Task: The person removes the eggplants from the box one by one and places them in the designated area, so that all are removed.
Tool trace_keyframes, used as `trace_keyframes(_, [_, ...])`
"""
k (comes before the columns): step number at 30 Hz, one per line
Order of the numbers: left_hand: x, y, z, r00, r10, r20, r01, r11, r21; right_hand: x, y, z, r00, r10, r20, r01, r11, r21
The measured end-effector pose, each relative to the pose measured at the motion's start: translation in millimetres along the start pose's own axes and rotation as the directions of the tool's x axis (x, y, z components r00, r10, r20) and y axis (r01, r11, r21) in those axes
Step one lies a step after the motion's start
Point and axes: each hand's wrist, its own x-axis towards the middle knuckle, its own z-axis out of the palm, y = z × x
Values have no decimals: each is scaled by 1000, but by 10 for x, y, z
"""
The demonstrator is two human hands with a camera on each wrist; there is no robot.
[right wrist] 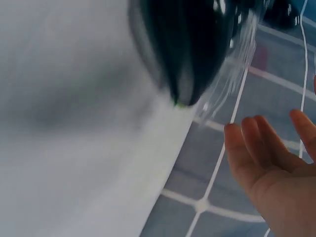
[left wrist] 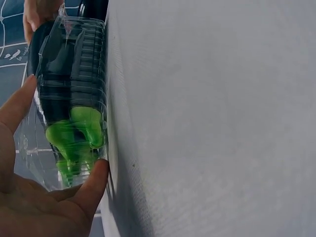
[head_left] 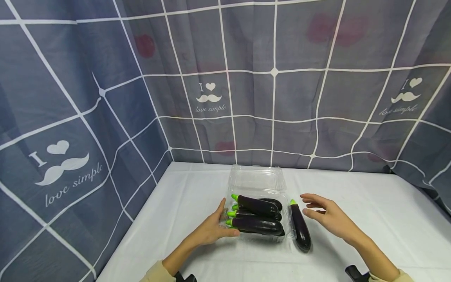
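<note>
A clear plastic clamshell box (head_left: 258,239) stands on the white table with several dark eggplants (head_left: 258,226) piled in it, their green stems toward the left. My left hand (head_left: 211,231) touches the box's left end, thumb along the front corner and fingers stretched up the side. In the left wrist view, the fingers (left wrist: 94,190) are spread beside the stem ends. One loose eggplant (head_left: 300,227) lies against the right side of the box, green stem pointing away. My right hand (head_left: 329,215) hovers just right of that eggplant, holding nothing, fingers loosely bent.
The box's lid (head_left: 257,178) is folded back onto the table (head_left: 352,203) behind it. A grey-blue checked curtain (head_left: 246,98) hangs behind the table and along its left side.
</note>
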Motion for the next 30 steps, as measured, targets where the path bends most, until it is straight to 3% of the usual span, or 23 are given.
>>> trace_keyframes(9, [5, 16, -5, 1000, -21, -5, 21, 1000, 19, 72, -327, 252, 993, -112, 22, 112, 993, -22])
trace_keyframes(20, [-26, 17, 6, 1000, -9, 10, 10, 1000, -7, 234, -497, 535, 993, -115, 38, 113, 993, 41])
trace_keyframes(30, [-12, 10, 2, 1000, 1, 3, -1, 1000, -25, 390, -622, 718, 984, -166, 64, 164, 986, 28])
